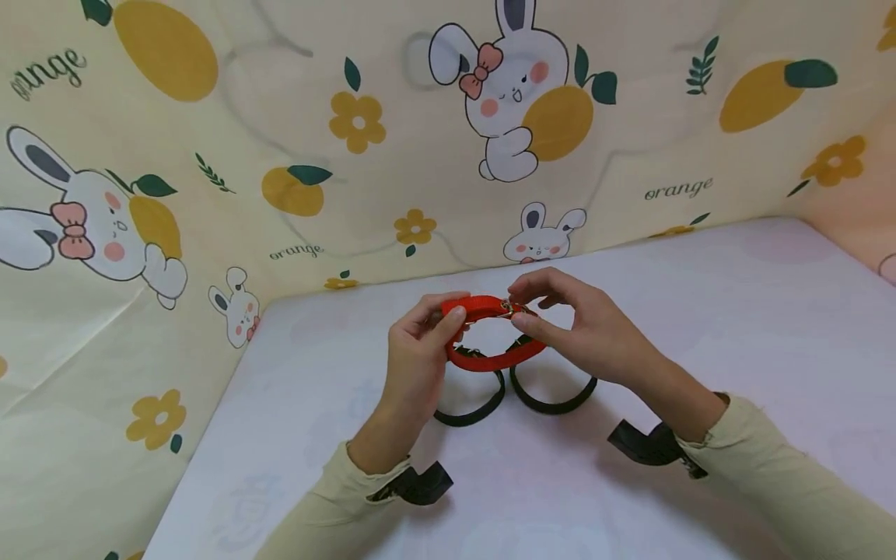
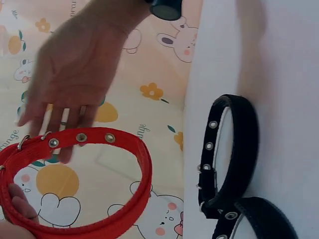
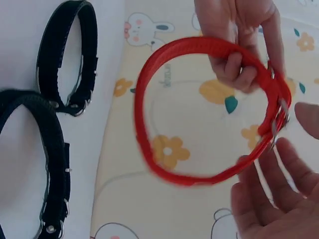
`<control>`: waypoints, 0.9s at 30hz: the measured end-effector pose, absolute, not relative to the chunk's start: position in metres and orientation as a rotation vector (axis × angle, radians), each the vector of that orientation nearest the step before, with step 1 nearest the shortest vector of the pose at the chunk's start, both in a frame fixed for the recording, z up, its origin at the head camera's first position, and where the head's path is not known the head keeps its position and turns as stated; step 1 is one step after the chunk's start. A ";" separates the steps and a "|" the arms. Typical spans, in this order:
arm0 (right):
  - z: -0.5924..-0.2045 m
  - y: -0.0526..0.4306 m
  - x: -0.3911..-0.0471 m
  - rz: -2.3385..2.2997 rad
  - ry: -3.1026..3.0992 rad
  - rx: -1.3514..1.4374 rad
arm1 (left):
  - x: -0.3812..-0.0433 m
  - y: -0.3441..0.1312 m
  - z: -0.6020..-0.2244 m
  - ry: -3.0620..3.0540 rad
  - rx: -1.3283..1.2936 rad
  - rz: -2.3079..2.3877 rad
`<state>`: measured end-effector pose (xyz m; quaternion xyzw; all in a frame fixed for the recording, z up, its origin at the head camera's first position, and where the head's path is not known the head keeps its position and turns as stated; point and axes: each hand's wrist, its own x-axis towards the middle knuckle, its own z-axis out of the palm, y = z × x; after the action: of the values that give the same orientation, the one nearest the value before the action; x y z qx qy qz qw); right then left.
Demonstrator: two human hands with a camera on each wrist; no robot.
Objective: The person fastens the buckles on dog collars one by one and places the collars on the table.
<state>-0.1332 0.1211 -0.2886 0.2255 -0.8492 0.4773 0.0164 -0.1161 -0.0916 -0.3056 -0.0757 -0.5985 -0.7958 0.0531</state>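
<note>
A red collar (image 1: pixel 497 362), fastened into a loop, is held up above the table by my left hand (image 1: pixel 414 362), thumb on one side and curled fingers on the other. Its metal buckle (image 3: pixel 280 119) faces my right hand (image 1: pixel 595 334). In the right wrist view that hand's thumb stands apart from the band, and its loosely bent fingers lie close under the buckle; whether they touch the collar is hard to tell. Eyelets show along the red band in the left wrist view. Below stand two black collars (image 1: pixel 469 418), also looped, side by side on the table.
The white tabletop (image 1: pixel 308 435) meets a cloth backdrop (image 1: pixel 392 179) printed with rabbits and oranges. A black strap (image 1: pixel 428 484) hangs at the left sleeve cuff, and another black strap (image 1: pixel 647 443) at the right cuff.
</note>
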 end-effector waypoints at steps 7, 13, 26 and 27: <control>-0.299 0.106 -0.126 1.463 -2.514 0.813 | -0.111 -0.090 -0.313 -2.012 -0.344 -2.275; -0.303 0.106 -0.124 1.348 -2.391 0.777 | -0.111 -0.088 -0.313 -2.115 -0.320 -2.290; -0.295 0.108 -0.125 1.582 -2.335 0.758 | -0.118 -0.085 -0.318 -2.260 -0.166 -2.191; -0.295 0.108 -0.125 1.583 -2.324 0.754 | -0.118 -0.086 -0.317 -2.257 -0.157 -2.177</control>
<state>-0.1250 0.1081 -0.2951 0.2574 -0.7930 0.5401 0.1151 -0.1177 -0.0855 -0.3169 -0.0500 -0.7189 -0.6933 0.0007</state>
